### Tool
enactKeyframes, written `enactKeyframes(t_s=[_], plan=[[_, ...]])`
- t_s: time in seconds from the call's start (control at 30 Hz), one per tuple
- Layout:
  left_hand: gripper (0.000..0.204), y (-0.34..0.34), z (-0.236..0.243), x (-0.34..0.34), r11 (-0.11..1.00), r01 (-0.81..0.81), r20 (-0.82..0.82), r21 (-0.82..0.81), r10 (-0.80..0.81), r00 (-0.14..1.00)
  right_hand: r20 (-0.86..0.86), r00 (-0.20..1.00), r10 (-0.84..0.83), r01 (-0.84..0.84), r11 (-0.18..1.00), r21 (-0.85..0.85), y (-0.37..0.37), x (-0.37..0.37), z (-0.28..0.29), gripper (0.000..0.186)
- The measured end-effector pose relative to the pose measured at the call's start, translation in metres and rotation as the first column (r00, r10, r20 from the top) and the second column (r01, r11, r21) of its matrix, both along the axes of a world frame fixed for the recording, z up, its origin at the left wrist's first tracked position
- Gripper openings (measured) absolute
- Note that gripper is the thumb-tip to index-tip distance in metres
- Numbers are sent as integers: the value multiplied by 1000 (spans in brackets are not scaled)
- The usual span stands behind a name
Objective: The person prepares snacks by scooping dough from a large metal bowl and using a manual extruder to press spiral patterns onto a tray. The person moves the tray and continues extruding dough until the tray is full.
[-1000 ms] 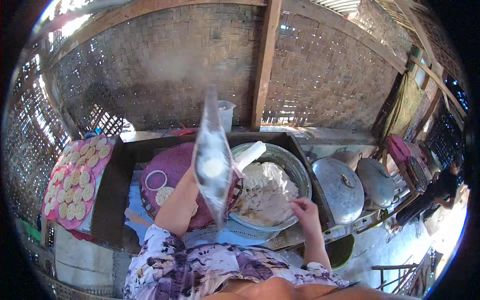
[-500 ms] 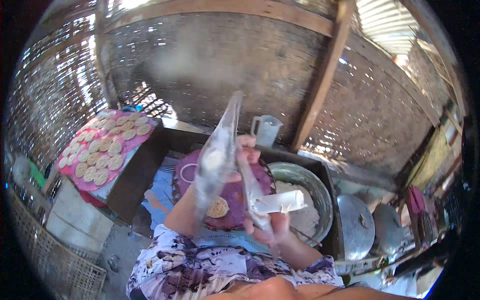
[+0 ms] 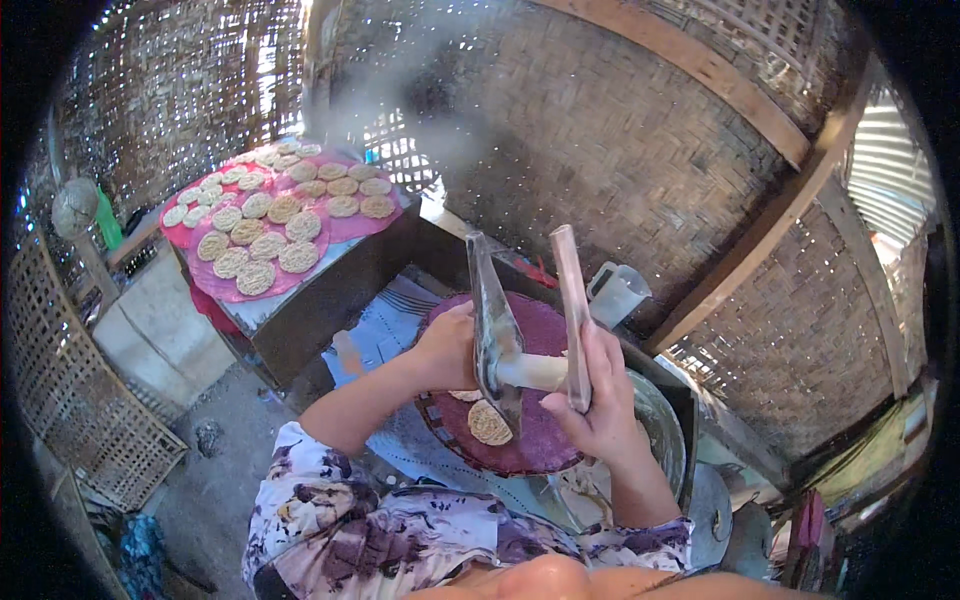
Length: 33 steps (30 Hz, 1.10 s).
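A: Item one, the hands. What do the fingers hold?

B: Left hand: fingers curled narrow, closed round the lower part of a flat metal paddle, which stands nearly upright and edge-on to the camera. Right hand: fingers wrapped round a pale flat stick, also upright; thumb side towards the paddle. A short whitish roll lies crosswise between the two hands, touching both tools. Whether the right fingertips also press it, I cannot tell.

A: Item two, directly beneath the fingers?

B: A round purple mat with a woven patterned rim. Two thin, round, tan crackers lie on it just below the left fingers, one partly hidden by the paddle.

A: To the right of the right hand?

B: A large metal basin, rim showing beside the wrist; contents mostly hidden. Beyond the fingertips, a white plastic jug stands near the wall.

A: Left of the left hand?

B: A pale striped cloth under the mat's edge, then a dark boxy stand. Farther left and away, pink trays carrying many round crackers in rows, well apart from the hands.

A: Item three, the room?

B: Woven bamboo walls, wooden beams, light coming through the weave at left. Steam or smoke drifts above the work spot. A lattice bamboo panel leans at lower left over a bare earthen floor. The person's floral sleeves fill the lower edge.
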<state>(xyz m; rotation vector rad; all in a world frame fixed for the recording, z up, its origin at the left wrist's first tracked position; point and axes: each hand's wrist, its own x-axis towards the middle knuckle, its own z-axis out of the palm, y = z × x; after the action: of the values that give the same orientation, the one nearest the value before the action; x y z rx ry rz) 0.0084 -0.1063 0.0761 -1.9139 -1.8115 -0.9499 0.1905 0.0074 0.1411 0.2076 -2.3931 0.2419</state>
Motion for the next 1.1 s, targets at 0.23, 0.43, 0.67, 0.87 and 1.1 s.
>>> enactKeyframes(t_s=[0.23,0.43,0.67,0.87,1.1], plan=[[36,2,-24,-18,979,-22,154,200,-10,988,90,994,-68,62,996,68,-16,-27,-19,68],[47,13,-52,-31,998,11,215,58,-23,976,220,970,-101,122,989,-85,-14,-50,-48,72],[49,22,-80,-57,992,86,720,91,-125,683,428,701,570,396,188,-899,40,-73,-66,80],[99,26,-39,-119,520,643,765,563,-623,-166,258,628,734,370,10,-929,52,-64,-99,92],[88,50,12,-122,150,492,453,858,-674,-584,322,560,763,530,-31,-847,67,-49,-91,110]])
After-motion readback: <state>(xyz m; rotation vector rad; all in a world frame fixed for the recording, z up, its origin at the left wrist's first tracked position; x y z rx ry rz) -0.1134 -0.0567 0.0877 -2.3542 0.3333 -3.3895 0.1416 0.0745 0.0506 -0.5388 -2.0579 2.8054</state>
